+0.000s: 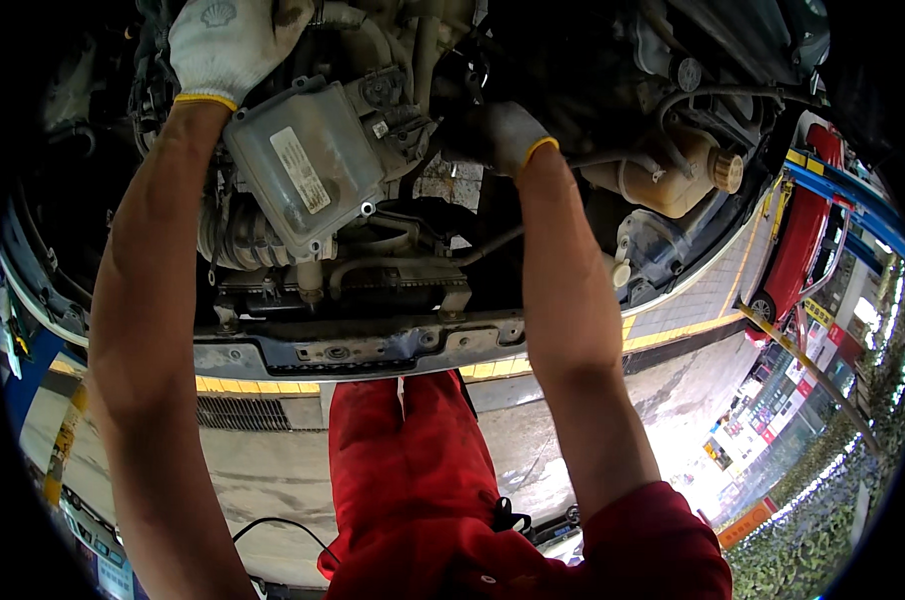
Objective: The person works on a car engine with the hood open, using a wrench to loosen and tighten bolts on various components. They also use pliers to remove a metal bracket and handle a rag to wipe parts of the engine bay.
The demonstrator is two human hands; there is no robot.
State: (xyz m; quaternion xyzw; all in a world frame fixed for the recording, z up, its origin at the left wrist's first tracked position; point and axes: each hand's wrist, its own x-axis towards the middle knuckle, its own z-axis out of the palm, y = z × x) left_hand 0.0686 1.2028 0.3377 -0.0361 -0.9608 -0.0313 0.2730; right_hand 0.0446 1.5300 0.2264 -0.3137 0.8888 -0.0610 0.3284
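My left hand (223, 45), in a white knit glove with a yellow cuff, reaches to the far left of an open car engine bay. Its thumb lies beside a hose (345, 15); the other fingers are cut off by the picture's upper edge. Just below it sits a flat grey metal control box (303, 165) with a white label and a connector (398, 125) on its right. My right hand (513, 135), gloved and dirty, reaches down into the dark gap right of the box. Shadow hides its fingers and whatever they touch.
A yellowed plastic reservoir (668, 180) with a brown cap stands at the right. Ribbed intake hose (243, 235) runs beneath the box. The front crossmember (373, 350) lies between me and the engine. A red car (798, 250) stands beyond, near a blue lift arm (853, 205).
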